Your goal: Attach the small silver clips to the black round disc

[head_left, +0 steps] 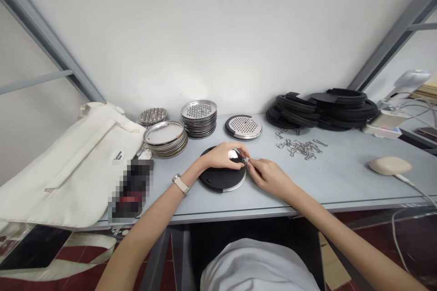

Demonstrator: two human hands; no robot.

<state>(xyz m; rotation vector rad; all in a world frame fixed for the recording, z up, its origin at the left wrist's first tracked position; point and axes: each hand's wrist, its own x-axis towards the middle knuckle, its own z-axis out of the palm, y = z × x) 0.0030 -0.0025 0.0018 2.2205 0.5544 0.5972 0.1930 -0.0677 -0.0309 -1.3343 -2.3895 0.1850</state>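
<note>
Pinching a small metal clip (pixel 245 160), our right hand (pixel 269 176) works at the near-centre black disc's (pixel 220 176) right edge.
What our left hand (pixel 223 155) grips, we cannot tell; slack fingertips could drop the clip.

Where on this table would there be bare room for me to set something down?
The widest bare patch lies right of the right hand, between the metal pieces, the beige object and the front edge of the table. The white bag and metal stacks crowd the left, the black rings the back right.
</note>
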